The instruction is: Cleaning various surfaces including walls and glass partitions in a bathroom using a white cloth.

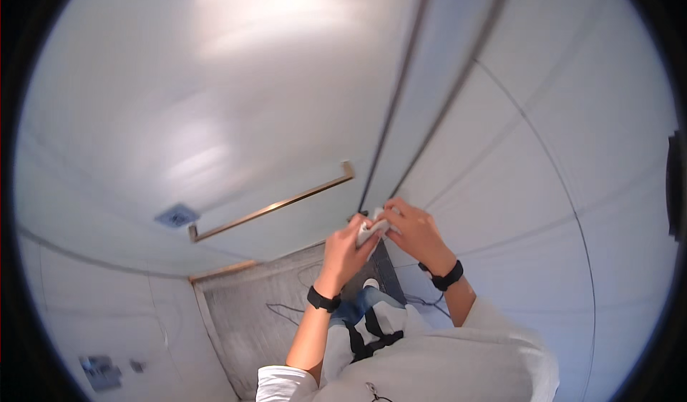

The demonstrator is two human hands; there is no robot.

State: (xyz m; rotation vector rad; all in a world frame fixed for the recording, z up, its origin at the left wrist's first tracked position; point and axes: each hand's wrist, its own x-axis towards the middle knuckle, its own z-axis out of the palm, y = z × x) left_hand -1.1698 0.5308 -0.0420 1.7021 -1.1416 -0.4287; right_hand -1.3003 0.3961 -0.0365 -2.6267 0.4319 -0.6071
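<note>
A small folded white cloth or paper point(369, 232) is pinched between my two hands, low beside a glass panel point(279, 107). My left hand point(346, 249) grips its near side, and my right hand point(413, 227) holds its far side with bent fingers. Both wrists wear black bands. A long metal bar handle point(273, 206) is fixed to the glass, left of my hands. Dark vertical strips run up the panel's edge just above my fingers. Blur hides the cloth's exact shape.
Pale tiled wall point(515, 203) rises close on my right. Below lies a grey floor point(241, 316) with a raised edge at its left and thin dark cords. A square drain point(177, 216) shows beyond the glass. Grey fittings point(101, 372) are at lower left.
</note>
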